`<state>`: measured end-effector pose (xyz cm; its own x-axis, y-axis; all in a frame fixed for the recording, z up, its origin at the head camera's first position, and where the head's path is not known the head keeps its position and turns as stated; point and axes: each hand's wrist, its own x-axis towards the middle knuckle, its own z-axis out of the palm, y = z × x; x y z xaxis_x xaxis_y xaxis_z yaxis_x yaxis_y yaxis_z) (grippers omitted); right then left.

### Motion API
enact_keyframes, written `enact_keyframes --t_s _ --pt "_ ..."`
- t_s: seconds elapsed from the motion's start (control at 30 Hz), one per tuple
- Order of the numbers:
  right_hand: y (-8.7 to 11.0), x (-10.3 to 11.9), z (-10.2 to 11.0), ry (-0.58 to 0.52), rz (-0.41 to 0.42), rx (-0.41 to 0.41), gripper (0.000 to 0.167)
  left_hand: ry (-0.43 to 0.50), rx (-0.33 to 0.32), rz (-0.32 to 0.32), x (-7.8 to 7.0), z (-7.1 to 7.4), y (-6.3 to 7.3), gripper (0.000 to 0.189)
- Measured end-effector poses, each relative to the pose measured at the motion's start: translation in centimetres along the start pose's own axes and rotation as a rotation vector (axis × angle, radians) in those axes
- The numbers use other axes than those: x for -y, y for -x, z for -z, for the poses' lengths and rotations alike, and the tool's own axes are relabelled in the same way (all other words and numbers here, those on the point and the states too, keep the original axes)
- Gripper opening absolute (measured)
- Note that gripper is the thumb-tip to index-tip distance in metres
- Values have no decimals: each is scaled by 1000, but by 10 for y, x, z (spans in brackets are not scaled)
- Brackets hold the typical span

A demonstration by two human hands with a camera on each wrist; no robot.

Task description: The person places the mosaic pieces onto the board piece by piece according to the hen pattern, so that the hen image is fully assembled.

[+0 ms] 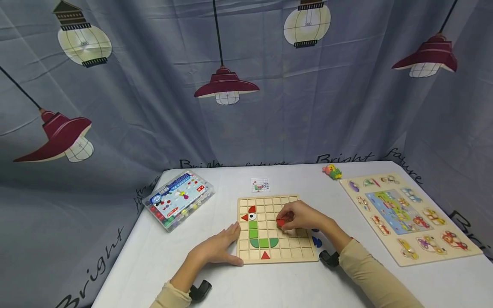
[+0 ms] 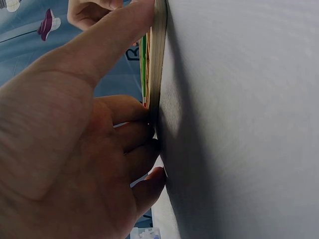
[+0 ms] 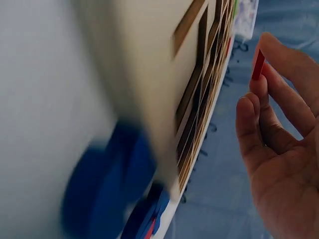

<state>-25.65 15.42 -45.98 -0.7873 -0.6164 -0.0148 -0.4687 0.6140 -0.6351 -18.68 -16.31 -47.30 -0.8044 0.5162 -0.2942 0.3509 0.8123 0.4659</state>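
A wooden grid board (image 1: 296,255) lies on the white table. My left hand (image 1: 217,247) rests against its left edge, thumb at the front corner, fingers extended along the side; the left wrist view has the thumb and fingers (image 2: 124,109) right at the board's edge. Over the board's right half, my right hand (image 1: 302,215) pinches a thin red piece (image 3: 258,64) between thumb and fingertips. In the grid sit a red quarter-round piece (image 1: 252,209), a white eye piece (image 1: 252,217), red triangles (image 1: 265,256) and several green pieces (image 1: 253,233).
Blue pieces (image 1: 317,242) lie beside the board's right edge. A small pattern card (image 1: 260,185) is behind it. A plastic box of pieces (image 1: 178,199) stands back left; a picture puzzle board (image 1: 389,250) and a small colourful toy (image 1: 332,171) are at right.
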Motion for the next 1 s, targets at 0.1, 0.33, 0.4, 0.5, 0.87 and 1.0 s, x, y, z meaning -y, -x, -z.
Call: enact_keyframes --t_s 0.1,0.33,0.4,0.5,0.87,1.0 --pt "-5 6 -3 20 8 7 26 1 1 -2 0 0 0 108" --pt "-12 14 -7 42 18 17 25 3 2 -7 1 1 2 107" --pt "-13 18 -9 30 16 27 25 1 1 -11 1 1 3 107" --pt "-16 25 -13 20 12 41 25 4 3 -10 1 -1 4 106" --pt "-31 41 -28 24 47 106 24 6 0 -5 -1 1 4 106" --pt "-33 41 -32 33 35 130 22 13 2 -1 -2 2 4 106"
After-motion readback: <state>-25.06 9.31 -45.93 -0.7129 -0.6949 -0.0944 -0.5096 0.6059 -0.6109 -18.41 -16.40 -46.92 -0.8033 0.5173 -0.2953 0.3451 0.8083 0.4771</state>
